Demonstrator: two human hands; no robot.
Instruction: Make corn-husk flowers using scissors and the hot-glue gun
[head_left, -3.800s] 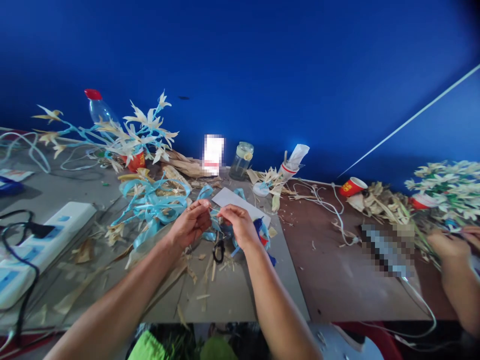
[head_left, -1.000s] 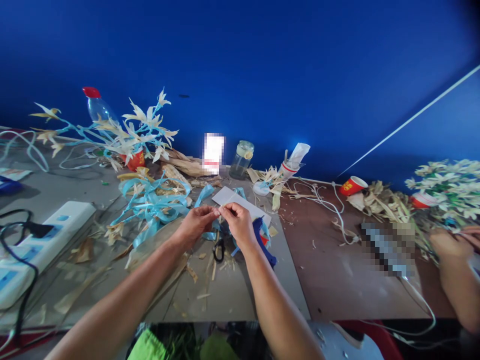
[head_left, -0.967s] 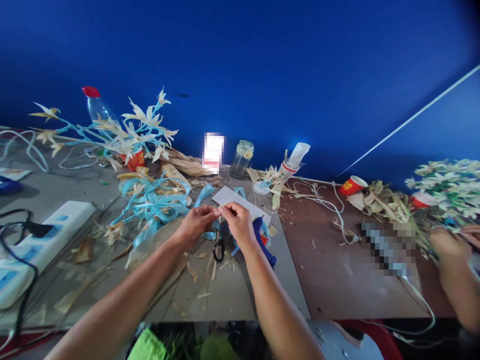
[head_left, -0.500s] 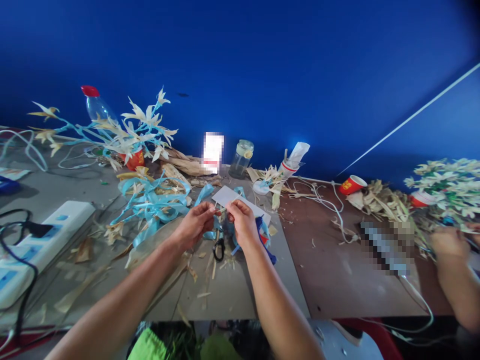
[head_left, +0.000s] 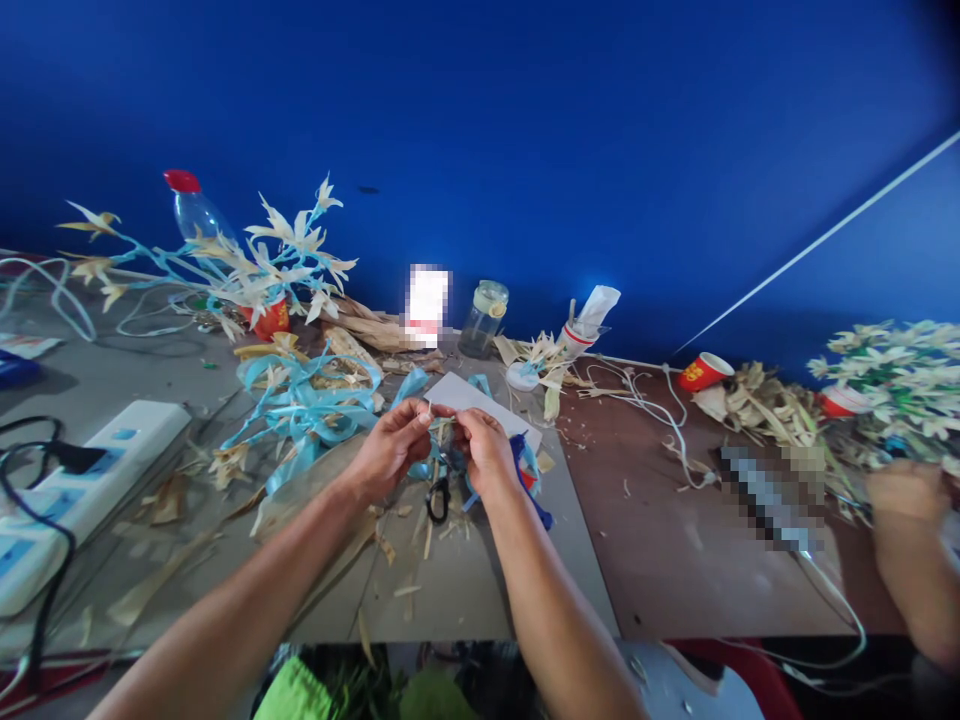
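Note:
My left hand is closed in a pinch, and a small pale strip sticks up at its thumb and fingertips. Close beside it, fingertips nearly meeting, my right hand also pinches; what sits in its fingers is too small to make out. Below the hands lie scissors with black handles, their blades partly hidden. Behind the right hand is a white card. Light-blue ribbon and husk flowers lie left of my hands, and a dark blue bundle lies by my right wrist.
Flower branches and a capped bottle stand at the back left. A glass jar is near the blue wall. A power strip lies left; a red cup and dried husks lie right. Another person's hand is far right.
My fingertips have shifted slightly, bringing the hands closer together, and the pale strip now points up at my left fingers. The things on the table have stayed put.

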